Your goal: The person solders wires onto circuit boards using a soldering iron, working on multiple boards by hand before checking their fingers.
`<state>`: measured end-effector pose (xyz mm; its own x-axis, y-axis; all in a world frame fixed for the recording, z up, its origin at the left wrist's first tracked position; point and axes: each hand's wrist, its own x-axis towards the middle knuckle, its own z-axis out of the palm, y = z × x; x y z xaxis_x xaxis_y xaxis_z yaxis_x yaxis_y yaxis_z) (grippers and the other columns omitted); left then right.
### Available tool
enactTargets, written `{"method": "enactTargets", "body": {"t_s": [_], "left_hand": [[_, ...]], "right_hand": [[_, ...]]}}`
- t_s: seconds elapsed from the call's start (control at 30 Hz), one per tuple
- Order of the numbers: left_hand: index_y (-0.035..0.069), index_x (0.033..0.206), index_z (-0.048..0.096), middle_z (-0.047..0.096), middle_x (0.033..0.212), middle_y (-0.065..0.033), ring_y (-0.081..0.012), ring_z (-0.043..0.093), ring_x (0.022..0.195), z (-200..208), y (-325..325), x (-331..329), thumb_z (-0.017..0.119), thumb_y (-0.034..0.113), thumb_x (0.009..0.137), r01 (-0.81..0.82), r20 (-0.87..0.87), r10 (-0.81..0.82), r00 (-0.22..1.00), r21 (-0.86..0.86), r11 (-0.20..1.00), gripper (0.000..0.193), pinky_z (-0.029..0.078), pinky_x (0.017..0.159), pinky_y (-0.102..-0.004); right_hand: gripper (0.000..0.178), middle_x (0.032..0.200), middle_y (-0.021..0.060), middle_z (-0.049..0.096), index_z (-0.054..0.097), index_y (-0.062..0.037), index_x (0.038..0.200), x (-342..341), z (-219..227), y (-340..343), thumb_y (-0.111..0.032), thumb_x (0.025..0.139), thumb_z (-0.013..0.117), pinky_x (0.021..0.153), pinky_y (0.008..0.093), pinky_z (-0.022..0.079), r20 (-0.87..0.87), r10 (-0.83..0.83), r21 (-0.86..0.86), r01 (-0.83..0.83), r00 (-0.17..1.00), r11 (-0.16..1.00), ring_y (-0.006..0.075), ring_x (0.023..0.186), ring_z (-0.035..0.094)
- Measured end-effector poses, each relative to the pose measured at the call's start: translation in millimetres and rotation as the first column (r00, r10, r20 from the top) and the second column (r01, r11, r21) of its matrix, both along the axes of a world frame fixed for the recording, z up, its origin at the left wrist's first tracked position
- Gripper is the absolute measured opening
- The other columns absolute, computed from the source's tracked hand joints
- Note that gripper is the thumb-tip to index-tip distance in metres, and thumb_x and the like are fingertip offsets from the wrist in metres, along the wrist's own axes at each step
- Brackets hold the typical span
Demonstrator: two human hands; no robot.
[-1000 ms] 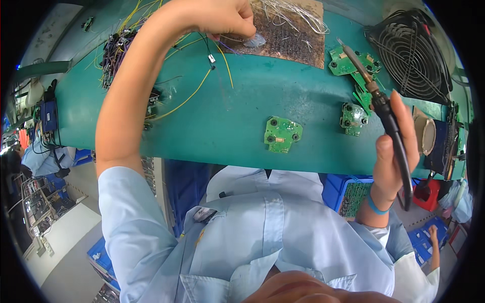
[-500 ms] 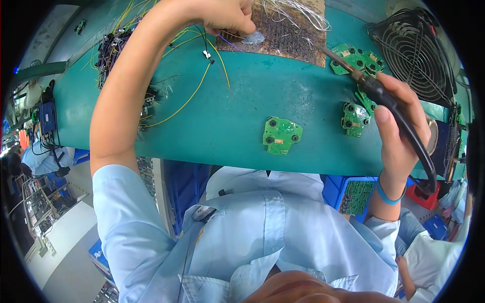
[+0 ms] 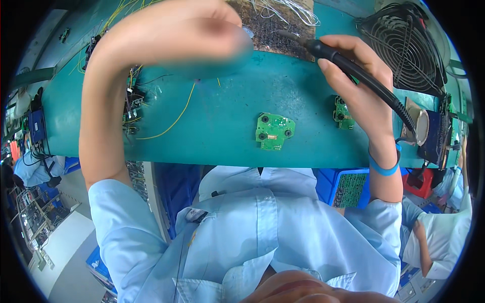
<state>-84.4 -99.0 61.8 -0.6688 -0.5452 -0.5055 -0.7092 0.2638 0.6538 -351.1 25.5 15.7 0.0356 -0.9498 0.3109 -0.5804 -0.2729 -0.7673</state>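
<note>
A soldering iron with a black handle (image 3: 368, 81) is held in my right hand (image 3: 362, 93), fingers wrapped round it. Its thin tip points left, over a brown, scorched board (image 3: 275, 43). My left hand (image 3: 220, 38) is smeared by motion just left of that board, so its fingers and anything in them cannot be made out. In front of me a green circuit board (image 3: 274, 131) with black round parts lies flat on the green mat. Another green circuit board (image 3: 343, 113) is partly hidden behind my right hand.
Silvery solder wire (image 3: 298, 11) lies on the scorched board. A black fan (image 3: 404, 50) stands at the far right. Bundled wires with connectors (image 3: 132, 103) lie beside my left forearm, with a yellow wire (image 3: 188, 106) trailing. Below the table edge is a blue bin (image 3: 327, 183) with green boards.
My left hand has come nearer from the scorched board and is blurred. My right hand has moved left and away with the soldering iron, whose tip is now over the scorched board.
</note>
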Motion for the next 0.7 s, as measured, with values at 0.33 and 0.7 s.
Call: {"method": "enactTargets", "body": {"t_s": [0.33, 0.7], "left_hand": [[0.003, 0.077, 0.062, 0.055, 0.070, -0.0003, -0.0145, 0.047, 0.063, -31, 107, 21, 0.071, 0.002, 0.080, -0.060, -0.343, -0.103, 0.934, -0.434, 0.899, 0.010, 0.039, 0.057, -0.0280], [0.004, 0.081, 0.065, 0.067, 0.087, -0.0019, -0.0178, 0.057, 0.079, -101, 172, -5, 0.073, 0.001, 0.080, -0.456, -0.529, 0.127, 0.839, -0.556, 0.696, 0.009, 0.046, 0.079, -0.0307]], "right_hand": [[0.032, 0.092, 0.0027, 0.075, 0.076, -0.0038, 0.117, -1, -2, 4, -0.007, 0.085, 0.074, 0.066, 0.0192, 0.046, 0.012, -0.030, 0.072, 0.029, 0.999, 0.997, 0.0072, 0.073, 0.061], [0.029, 0.094, 0.0104, 0.072, 0.070, 0.0012, 0.112, -10, -37, 71, -0.010, 0.086, 0.076, 0.076, 0.0284, 0.051, 0.241, 0.081, -0.246, -0.020, 0.967, 0.969, 0.0184, 0.080, 0.064]]}}
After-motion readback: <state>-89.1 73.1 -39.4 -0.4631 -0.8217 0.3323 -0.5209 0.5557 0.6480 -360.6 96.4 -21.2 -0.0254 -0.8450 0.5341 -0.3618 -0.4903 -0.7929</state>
